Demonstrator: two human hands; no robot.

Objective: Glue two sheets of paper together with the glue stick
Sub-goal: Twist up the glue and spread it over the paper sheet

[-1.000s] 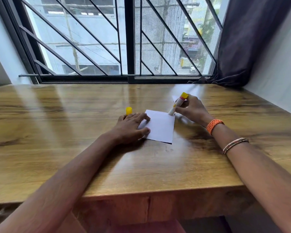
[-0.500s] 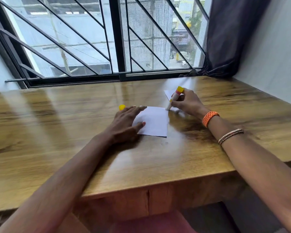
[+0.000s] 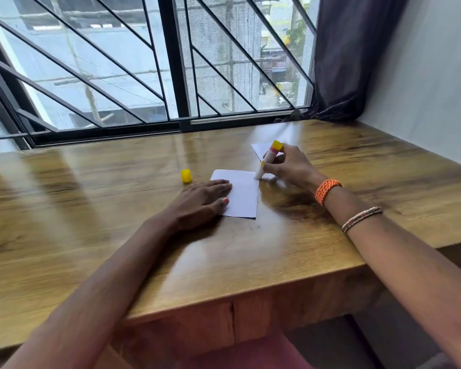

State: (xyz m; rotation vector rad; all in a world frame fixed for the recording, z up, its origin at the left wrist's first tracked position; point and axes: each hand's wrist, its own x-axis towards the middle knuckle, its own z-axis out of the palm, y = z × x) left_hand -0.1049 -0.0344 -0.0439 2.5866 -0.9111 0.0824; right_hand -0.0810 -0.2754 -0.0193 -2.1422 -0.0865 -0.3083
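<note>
A small white sheet of paper (image 3: pixel 242 195) lies flat on the wooden table (image 3: pixel 250 262). My left hand (image 3: pixel 202 201) rests flat on its left part, fingers spread, pinning it. My right hand (image 3: pixel 288 166) grips a white glue stick (image 3: pixel 268 159) with a yellow and red end, tilted, its tip touching the sheet's far right corner. A second white sheet (image 3: pixel 260 150) lies just behind, mostly hidden by my right hand. The yellow cap (image 3: pixel 186 175) stands on the table, left of the first sheet.
A barred window (image 3: pixel 171 62) runs along the table's far edge. A dark curtain (image 3: pixel 349 57) hangs at the far right corner beside a white wall (image 3: pixel 423 89). The table's front edge (image 3: pixel 250 302) is close to me.
The view has shifted left and down. My right hand with the glue stick stays at the sheet's far right corner. My left hand lies flatter on the paper.
</note>
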